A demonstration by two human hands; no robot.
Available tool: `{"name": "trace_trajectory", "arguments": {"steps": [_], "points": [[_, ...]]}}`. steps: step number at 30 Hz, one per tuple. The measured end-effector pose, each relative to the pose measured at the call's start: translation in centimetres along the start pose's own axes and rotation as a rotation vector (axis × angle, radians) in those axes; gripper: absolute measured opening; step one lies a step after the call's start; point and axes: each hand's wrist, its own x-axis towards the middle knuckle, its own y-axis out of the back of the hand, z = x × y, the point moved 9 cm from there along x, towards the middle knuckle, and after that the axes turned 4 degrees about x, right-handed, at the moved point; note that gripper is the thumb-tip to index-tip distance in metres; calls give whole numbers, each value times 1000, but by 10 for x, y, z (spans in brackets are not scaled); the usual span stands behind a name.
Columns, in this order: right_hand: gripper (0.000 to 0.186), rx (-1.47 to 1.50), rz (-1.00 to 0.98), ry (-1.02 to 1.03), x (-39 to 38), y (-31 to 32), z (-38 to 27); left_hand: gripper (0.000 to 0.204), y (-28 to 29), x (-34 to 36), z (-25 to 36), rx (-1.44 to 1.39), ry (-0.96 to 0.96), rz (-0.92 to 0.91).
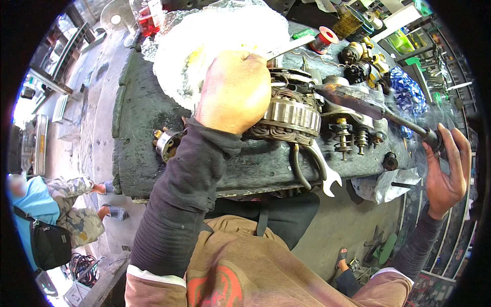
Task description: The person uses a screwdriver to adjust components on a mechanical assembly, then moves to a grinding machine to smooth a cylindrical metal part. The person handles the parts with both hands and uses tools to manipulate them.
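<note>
My left hand [236,87] is closed in a fist, back up, just left of a stator with brown copper windings [289,116]. From the fist a flat silver metal bar [290,47] points away to the right; its other end is hidden. My right hand [451,166] grips, with its fingertips, the dark handle of a large soldering iron [406,123]. The iron's thick scorched bit [353,100] points left, its tip at the stator's right upper edge; I cannot tell if they touch. Thin smoke hangs near the handle.
On the dark bench [235,171], an open-end wrench [330,179] and plier handles [299,169] overhang the front edge. Behind are crumpled clear plastic [174,56], a red wire spool [325,39] and metal parts with springs [343,137]. A person [56,210] sits at far left.
</note>
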Motion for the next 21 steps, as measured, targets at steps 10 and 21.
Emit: {"name": "trace_trajectory", "arguments": {"steps": [10, 21], "points": [[57, 10, 33, -29, -4, 3, 0, 18, -2, 0, 23, 269, -288, 8], [57, 1, 19, -41, -3, 0, -1, 20, 0, 0, 22, 244, -267, 22]]}}
